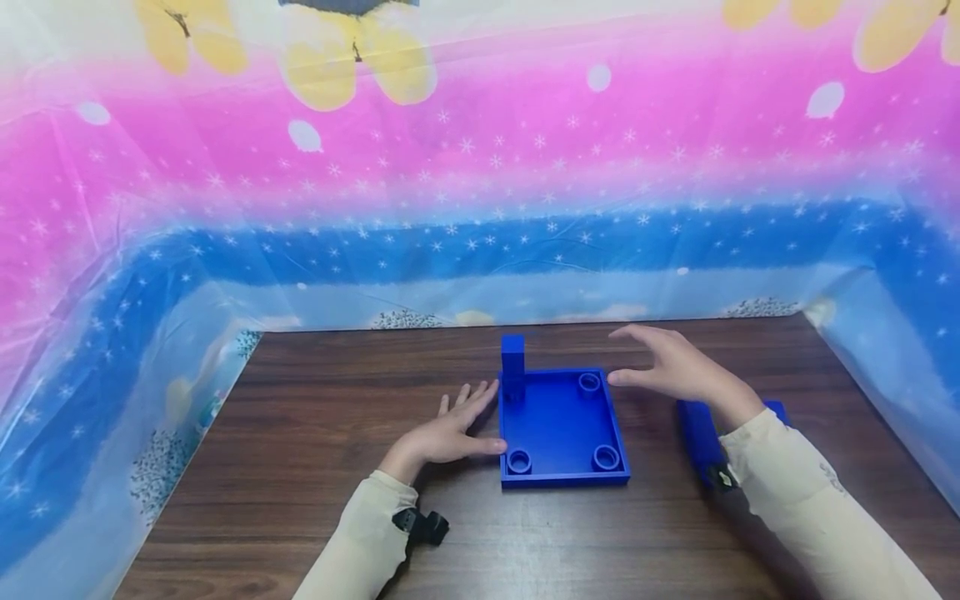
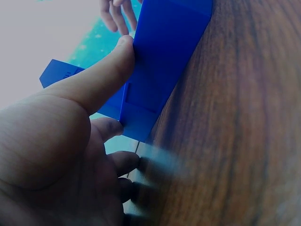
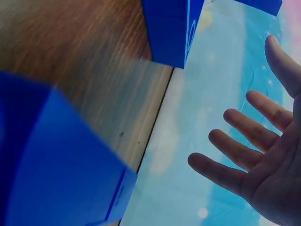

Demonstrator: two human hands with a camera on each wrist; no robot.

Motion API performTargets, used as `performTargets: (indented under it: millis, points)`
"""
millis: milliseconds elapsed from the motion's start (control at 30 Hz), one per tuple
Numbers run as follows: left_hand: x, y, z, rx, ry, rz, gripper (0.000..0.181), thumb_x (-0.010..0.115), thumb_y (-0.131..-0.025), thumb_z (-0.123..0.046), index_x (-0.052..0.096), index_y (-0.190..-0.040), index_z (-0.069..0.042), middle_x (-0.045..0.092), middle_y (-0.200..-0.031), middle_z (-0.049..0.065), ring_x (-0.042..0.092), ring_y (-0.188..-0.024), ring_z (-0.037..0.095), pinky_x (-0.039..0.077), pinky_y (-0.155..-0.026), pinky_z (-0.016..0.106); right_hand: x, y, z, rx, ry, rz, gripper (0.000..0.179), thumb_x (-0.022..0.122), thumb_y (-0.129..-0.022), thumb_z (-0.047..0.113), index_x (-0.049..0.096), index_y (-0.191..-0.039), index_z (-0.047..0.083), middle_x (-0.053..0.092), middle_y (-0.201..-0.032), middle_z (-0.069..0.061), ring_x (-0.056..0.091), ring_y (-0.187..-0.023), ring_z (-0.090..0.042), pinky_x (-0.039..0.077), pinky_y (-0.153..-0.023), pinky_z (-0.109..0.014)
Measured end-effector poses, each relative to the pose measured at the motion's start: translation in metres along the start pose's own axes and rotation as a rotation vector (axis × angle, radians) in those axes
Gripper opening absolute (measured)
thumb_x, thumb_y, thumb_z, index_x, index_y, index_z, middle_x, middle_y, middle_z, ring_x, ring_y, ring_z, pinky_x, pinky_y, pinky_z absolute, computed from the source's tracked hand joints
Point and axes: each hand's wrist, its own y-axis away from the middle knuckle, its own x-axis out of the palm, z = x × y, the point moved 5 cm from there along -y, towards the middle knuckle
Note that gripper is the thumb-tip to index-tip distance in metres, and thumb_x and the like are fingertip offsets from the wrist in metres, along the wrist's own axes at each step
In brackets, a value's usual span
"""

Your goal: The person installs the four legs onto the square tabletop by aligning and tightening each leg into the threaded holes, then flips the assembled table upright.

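A square blue tray [image 1: 566, 481] with a low rim lies on the table. At its far left corner stands a blue square post [image 1: 513, 354]; ring-shaped sockets [image 1: 606, 468] sit at the other corners. My left hand [image 1: 446, 437] is spread along the tray's left side, thumb near the front socket. In the left wrist view, its thumb [image 2: 124, 52] and index fingertip touch the tray's wall [image 2: 169, 52]. To the right of the tray, my right hand [image 1: 678, 367] is raised with fingers extended and nothing in it. The right wrist view shows its fingers [image 3: 235, 141] apart from the tray.
More blue parts [image 1: 701, 437] lie on the right of the table, partly hidden under my right forearm; one looms close in the right wrist view [image 3: 66, 160]. A patterned cloth [image 1: 480, 242] surrounds the wooden table [image 1: 322, 467] at the back and sides.
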Motion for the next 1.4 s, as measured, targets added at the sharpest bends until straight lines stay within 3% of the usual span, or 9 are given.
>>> performTargets:
  millis: [267, 667, 1000, 1400]
  points:
    - [0.001, 0.001, 0.001, 0.007, 0.012, -0.009, 0.107, 0.070, -0.097, -0.059, 0.006, -0.171, -0.016, -0.001, -0.176, 0.017, -0.015, -0.160, 0.038, -0.019, -0.123, 0.059, -0.005, 0.015, -0.014, 0.031, 0.015, -0.010, 0.073, 0.079, -0.095, 0.045, 0.055, -0.148, 0.002, 0.055, -0.151, -0.024, 0.047, -0.142, -0.049, 0.039, -0.111, -0.069]
    - [-0.001, 0.001, -0.001, -0.010, -0.021, -0.001, 0.102, 0.070, -0.100, -0.050, 0.005, -0.171, -0.017, 0.000, -0.176, 0.016, -0.015, -0.160, 0.037, -0.017, -0.123, 0.060, -0.011, 0.039, -0.037, 0.082, 0.066, -0.001, 0.071, 0.077, -0.097, 0.046, 0.057, -0.145, -0.002, 0.058, -0.146, -0.028, 0.051, -0.136, -0.053, 0.041, -0.108, -0.070]
    - [0.000, 0.002, -0.003, -0.010, -0.009, 0.001, 0.103, 0.070, -0.100, -0.050, 0.003, -0.171, -0.018, -0.001, -0.176, 0.015, -0.016, -0.160, 0.036, -0.019, -0.123, 0.059, -0.013, 0.056, -0.047, 0.108, 0.068, -0.007, 0.065, 0.078, -0.098, 0.038, 0.058, -0.144, -0.004, 0.059, -0.144, -0.030, 0.052, -0.135, -0.054, 0.043, -0.106, -0.070]
    - [0.000, 0.000, -0.001, -0.011, -0.012, 0.004, 0.103, 0.070, -0.100, -0.050, 0.004, -0.171, -0.018, -0.001, -0.176, 0.014, -0.016, -0.160, 0.035, -0.019, -0.123, 0.058, -0.004, 0.067, -0.043, 0.212, 0.234, 0.032, 0.071, 0.080, -0.096, 0.036, 0.056, -0.139, -0.014, 0.061, -0.135, -0.038, 0.057, -0.124, -0.057, 0.048, -0.099, -0.069]
